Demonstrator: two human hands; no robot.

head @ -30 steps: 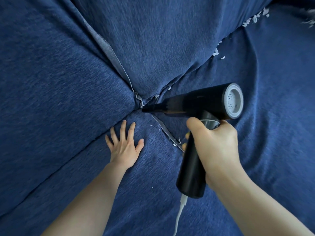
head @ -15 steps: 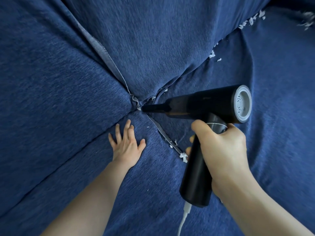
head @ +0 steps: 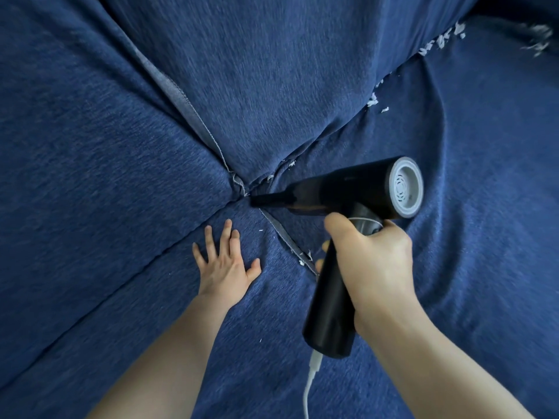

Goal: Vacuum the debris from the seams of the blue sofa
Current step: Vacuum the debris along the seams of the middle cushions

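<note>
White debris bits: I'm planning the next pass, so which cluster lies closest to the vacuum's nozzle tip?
The small flecks in the seam just above the nozzle; other clusters sit farther off.

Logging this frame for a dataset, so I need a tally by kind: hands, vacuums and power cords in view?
Hands: 2, left hand flat on the blue sofa, right hand gripping the handle
Handheld vacuum: 1
White cord: 1
Total: 4

— What lies low in view, near the middle?
— A white cable, thin, with a thicker white plug at its top, running off the bottom edge.
— Anything else?
— A dark strip in the top right corner; too shadowed to identify.
</note>
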